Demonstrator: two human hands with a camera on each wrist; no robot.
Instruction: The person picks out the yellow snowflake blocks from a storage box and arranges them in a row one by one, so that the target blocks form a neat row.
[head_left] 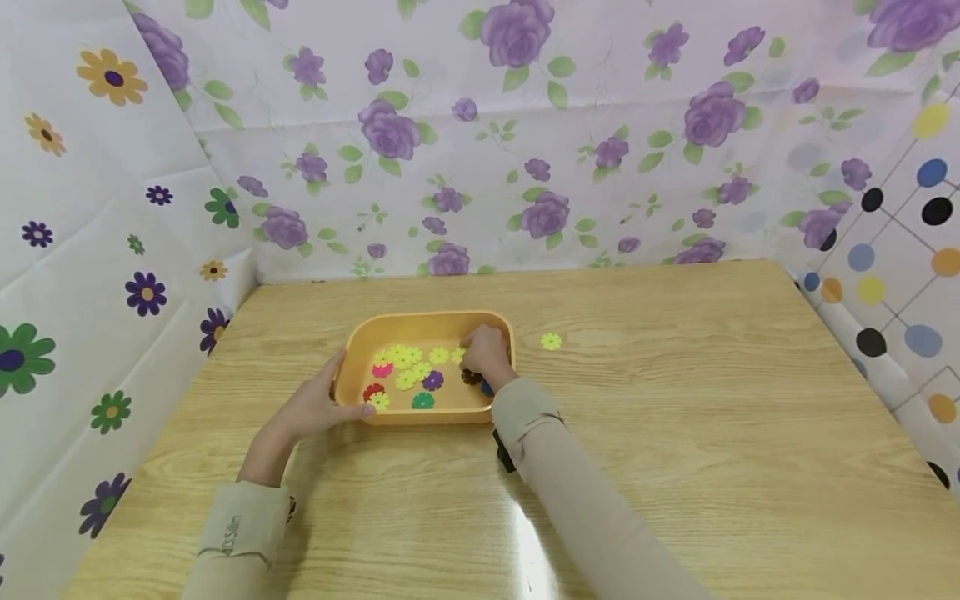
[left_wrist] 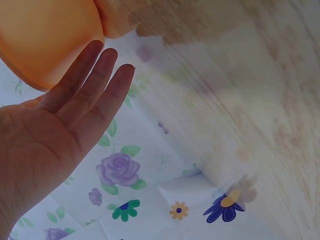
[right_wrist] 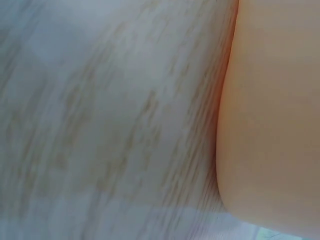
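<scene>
To handle well the discs [head_left: 432,381] in the tray [head_left: 435,417], I should steady its left end with my left hand [head_left: 318,404], fingers nearly straight, and work gently at right with my right hand [head_left: 487,348], whose hidden grasp I cannot tell.

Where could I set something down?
Widest: the table right of the lone disc and right sleeve. A narrower strip lies between tray and backdrop. Crowded: the tray, with discs and right hand inside, left hand at its edge.
</scene>
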